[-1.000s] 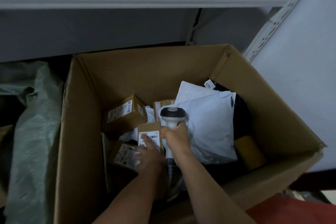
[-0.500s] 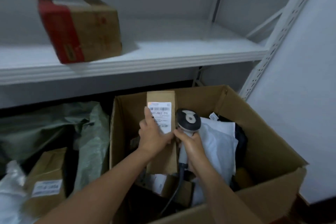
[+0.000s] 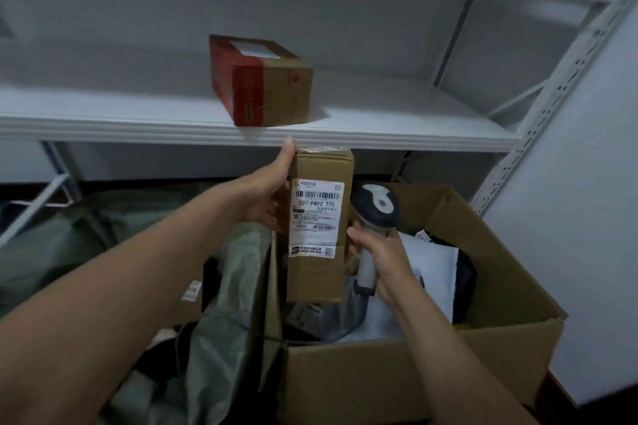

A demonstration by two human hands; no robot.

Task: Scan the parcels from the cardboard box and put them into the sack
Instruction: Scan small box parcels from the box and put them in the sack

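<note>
Layout, all places given from the cardboard box (image 3: 362,386):

- Parcel (image 3: 319,281): upright, above the box's left wall, raised clear of the contents; left hand (image 3: 264,195) on its left side.
- Scanner (image 3: 375,209): over the box's interior, just right of the parcel, head level with the parcel's label; right hand (image 3: 381,254) round its handle; its cable drops into the box.
- Flat mailers (image 3: 429,274): inside the box, toward its right and rear.
- Sack (image 3: 224,290): outside the box, touching its left wall.
- Shelf (image 3: 397,129): above and behind the box.
- Carton (image 3: 266,83): on the shelf, above the box's left rear corner.
</note>
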